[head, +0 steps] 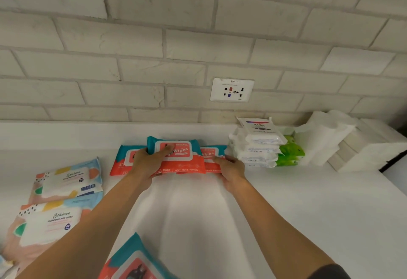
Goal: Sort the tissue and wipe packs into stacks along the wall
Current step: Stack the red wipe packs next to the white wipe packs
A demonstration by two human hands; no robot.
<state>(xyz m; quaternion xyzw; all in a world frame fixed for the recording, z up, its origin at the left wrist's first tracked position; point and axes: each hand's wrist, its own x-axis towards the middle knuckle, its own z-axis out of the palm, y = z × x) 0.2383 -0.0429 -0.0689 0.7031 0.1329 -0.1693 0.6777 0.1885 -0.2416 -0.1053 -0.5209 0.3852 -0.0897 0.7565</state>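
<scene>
Wall (pixel 132 36): white brick, runs along the back of the desk (pixel 308 212).

Far right, against the wall: folded white tissue stack (pixel 330 137). Left of it are the green packs (pixel 290 153), then the white pack stack (pixel 257 144), several high.

Left side of desk, well away from the wall: two pastel packs (pixel 68 179), overlapping, not yet sorted. One near red-and-teal pack (pixel 136 263) lies at the bottom edge of view, also unsorted.

Step in hand: building the red-and-teal stack by the wall, just left of the white pack stack. Three of these packs are here. The top pack (pixel 182 157) sits across the left pack (pixel 123 157) and the right pack (pixel 211 153), which lie side by side beneath it.

My left hand (pixel 147 162) grips the top pack at its left end, thumb over the lid, fingers curled round the edge. My right hand (pixel 231 166) holds the near right corner of the right pack, fingers curled along its front edge.

Judgement: about half done.

To do this well:
- slide the two lower packs together into one footprint, not fanned
- square all the edges with both hands
- keep the lids up and the labels facing me
- push the stack back toward the wall, leaving a gap from the white stack so I do not nudge it
- the soft packs sag, so press flat before adding more
</scene>
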